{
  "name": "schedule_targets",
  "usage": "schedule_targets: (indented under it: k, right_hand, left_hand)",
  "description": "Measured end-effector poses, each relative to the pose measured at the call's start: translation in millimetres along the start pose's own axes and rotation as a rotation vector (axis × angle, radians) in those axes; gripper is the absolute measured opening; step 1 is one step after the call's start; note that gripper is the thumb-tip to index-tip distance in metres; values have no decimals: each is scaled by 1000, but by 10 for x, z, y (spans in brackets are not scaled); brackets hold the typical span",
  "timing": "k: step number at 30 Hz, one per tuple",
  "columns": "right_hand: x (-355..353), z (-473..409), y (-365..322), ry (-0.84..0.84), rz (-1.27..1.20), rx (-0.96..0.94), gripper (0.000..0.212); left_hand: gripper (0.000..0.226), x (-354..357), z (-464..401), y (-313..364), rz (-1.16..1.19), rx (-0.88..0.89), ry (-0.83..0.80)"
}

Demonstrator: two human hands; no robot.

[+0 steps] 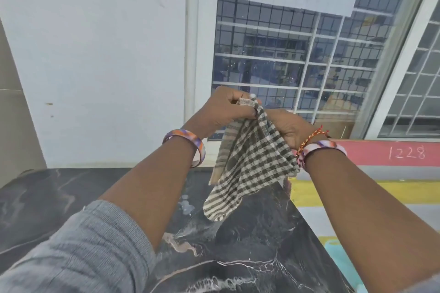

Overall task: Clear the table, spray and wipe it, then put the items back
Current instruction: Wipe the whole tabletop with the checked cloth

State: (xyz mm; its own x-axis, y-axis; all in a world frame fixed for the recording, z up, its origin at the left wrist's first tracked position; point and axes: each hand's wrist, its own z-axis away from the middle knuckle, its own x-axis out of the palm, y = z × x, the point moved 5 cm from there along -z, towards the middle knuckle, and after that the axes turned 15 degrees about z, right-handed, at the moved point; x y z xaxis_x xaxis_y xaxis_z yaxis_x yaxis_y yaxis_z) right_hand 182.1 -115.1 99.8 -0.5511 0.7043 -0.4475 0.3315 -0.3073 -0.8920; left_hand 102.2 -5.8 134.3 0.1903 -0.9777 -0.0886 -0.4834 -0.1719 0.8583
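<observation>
Now both hands are clamped on the checked cloth (250, 162), left hand (228, 109) pinching its top corner, right hand (291, 129) gripping beside it, above the dark bench (59, 197); wiping seems next, needing the cloth lowered onto the wet patch (187, 206) below.

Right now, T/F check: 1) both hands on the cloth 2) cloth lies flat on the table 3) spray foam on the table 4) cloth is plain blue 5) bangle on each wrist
1) True: the left hand and the right hand both grip the checked cloth.
2) False: the cloth hangs in the air above the black marble table, bunched at the top.
3) True: a small white foamy patch sits on the table below the cloth.
4) False: it is dark and white checked.
5) True: a left bangle and a right bangle show.
</observation>
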Motion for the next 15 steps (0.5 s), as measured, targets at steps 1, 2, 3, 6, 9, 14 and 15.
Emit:
schedule_targets:
  k: [1,2,3,6,9,14,15]
  right_hand:
    - [5,-35,19,5,63,31,25]
    - [-3,-34,35,-19,73,29,23]
    - [-10,-7,64,-36,67,42,23]
    - [-32,185,108,-161,91,115,65]
    - [-57,289,191,-152,486,141,61]
    - [-164,349,121,-4,742,95,18]
    - [-167,354,54,21,808,60,15]
  left_hand:
    - [23,14,4,-13,-72,4,-1]
    - [26,28,5,-19,-162,18,4]
    - [30,19,-6,-37,-261,37,22]
    - [38,-74,-22,-66,-438,39,102]
    - [30,-167,-20,-72,-485,-5,92]
    - [22,-288,-25,-64,-674,-150,-125]
    - [27,-292,-12,-72,-720,-199,-173]
